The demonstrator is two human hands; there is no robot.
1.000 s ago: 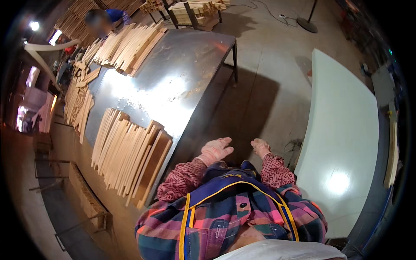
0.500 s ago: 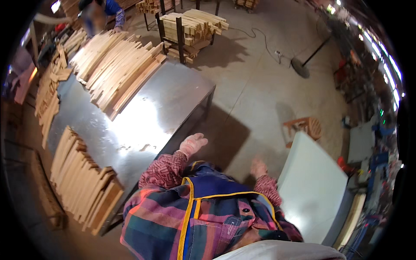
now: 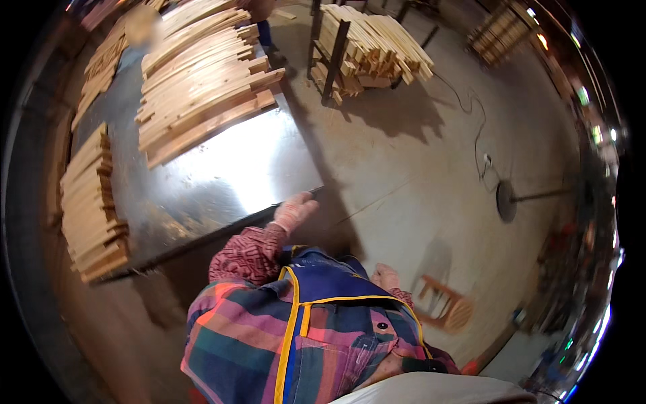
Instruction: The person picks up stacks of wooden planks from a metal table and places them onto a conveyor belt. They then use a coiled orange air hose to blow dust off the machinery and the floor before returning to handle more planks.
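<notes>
My left hand [image 3: 295, 212], in a pale pinkish work glove, is beside the near edge of the metal-topped table [image 3: 202, 195]. Its fingers stretch loosely forward, and nothing is in them. Whether it touches the edge I cannot tell. In front of my body on the right is my right hand [image 3: 385, 276], small and partly blurred, so the pose of its fingers is unclear. A wide row of wooden strips [image 3: 208, 87] lies on the far part of the table. Another row of strips [image 3: 94, 205] lies along its left end.
A rack with stacked wooden strips [image 3: 373, 47] stands beyond the table. On the floor are a wooden stool [image 3: 444, 303], a round-based stand [image 3: 506, 202] and a cable [image 3: 476, 128]. Another person is partly visible at the far side of the table.
My view has turned to the right, and the table corner is now nearer my left hand. The pale panel at my right has left the view. Both hands stay forward of my body.
</notes>
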